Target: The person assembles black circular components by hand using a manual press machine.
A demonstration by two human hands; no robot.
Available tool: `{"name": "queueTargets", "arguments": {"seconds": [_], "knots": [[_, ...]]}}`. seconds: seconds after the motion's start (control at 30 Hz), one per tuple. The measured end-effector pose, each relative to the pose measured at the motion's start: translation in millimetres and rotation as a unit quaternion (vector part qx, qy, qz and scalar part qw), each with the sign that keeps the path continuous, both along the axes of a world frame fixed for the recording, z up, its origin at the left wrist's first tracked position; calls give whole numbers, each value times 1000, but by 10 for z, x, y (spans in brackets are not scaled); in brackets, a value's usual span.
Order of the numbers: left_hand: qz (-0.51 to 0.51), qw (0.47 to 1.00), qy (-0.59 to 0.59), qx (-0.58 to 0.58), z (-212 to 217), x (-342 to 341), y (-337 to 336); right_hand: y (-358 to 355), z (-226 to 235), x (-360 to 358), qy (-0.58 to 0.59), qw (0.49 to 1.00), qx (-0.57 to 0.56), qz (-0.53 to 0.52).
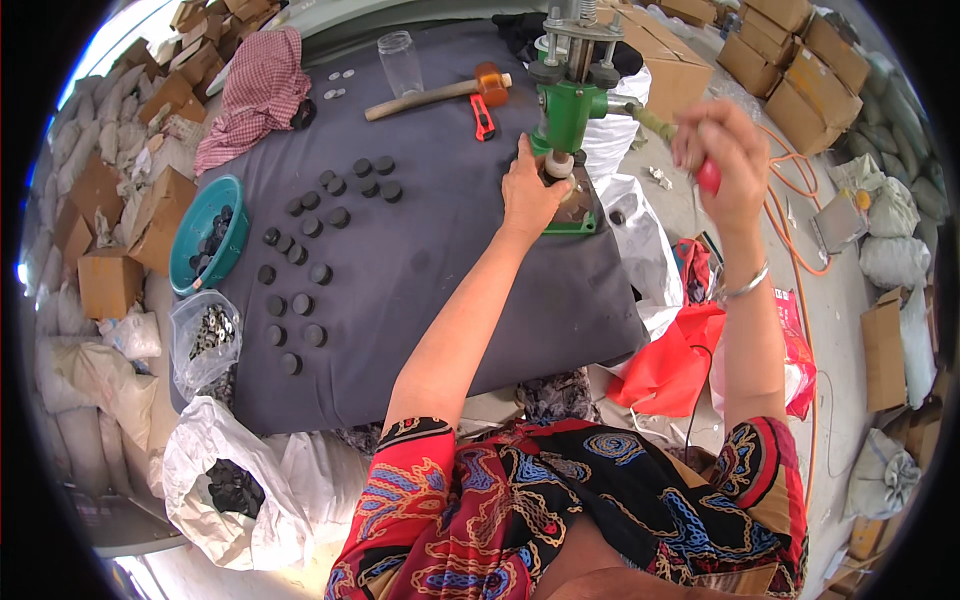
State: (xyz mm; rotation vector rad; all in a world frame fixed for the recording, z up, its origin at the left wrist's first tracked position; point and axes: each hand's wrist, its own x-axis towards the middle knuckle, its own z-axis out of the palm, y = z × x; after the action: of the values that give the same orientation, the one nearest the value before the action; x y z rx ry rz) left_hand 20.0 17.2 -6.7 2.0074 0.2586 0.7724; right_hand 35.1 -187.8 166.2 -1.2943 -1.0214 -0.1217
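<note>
A green hand press (567,118) stands at the far right of the dark-covered table. My left hand (532,196) is at its base, thumb and fingers closed around a black round piece (551,179) beneath the light-coloured ram tip (560,163). Fingers hide part of that piece. Raised to the right of the press, my right hand (722,150) grips the lever handle (652,122); its red knob (708,176) shows below the fingers. Many loose black round pieces (311,228) lie on the table left of my left forearm.
Beyond the pieces lie a mallet (490,84), a red utility knife (483,119), a clear jar (401,64) and checked cloth (255,90). At left are a teal basin (236,236) and a plastic tub of metal parts (232,352). White bags (632,235) hang right of the press.
</note>
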Motion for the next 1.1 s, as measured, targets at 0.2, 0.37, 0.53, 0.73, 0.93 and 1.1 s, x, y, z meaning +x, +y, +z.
{"name": "queueTargets", "arguments": {"seconds": [0.2,0.37,0.53,0.73,0.93,1.1], "knots": [[-22,997,-16,67,83,-255,160,-123,-794,-210,-216,972,-23,-84],[191,940,10,283,-59,-699,853,-187,-594,-221,-135,982,-108,-76],[263,886,136,357,-203,-900,1435,-47,7,-31,8,999,-46,19],[162,893,208,363,-162,-1021,1319,35,379,239,39,995,-35,79],[201,933,125,270,-259,-1129,1475,158,647,405,43,995,-44,80],[208,933,137,262,-263,-1119,1446,209,654,500,73,993,-35,87]]}}
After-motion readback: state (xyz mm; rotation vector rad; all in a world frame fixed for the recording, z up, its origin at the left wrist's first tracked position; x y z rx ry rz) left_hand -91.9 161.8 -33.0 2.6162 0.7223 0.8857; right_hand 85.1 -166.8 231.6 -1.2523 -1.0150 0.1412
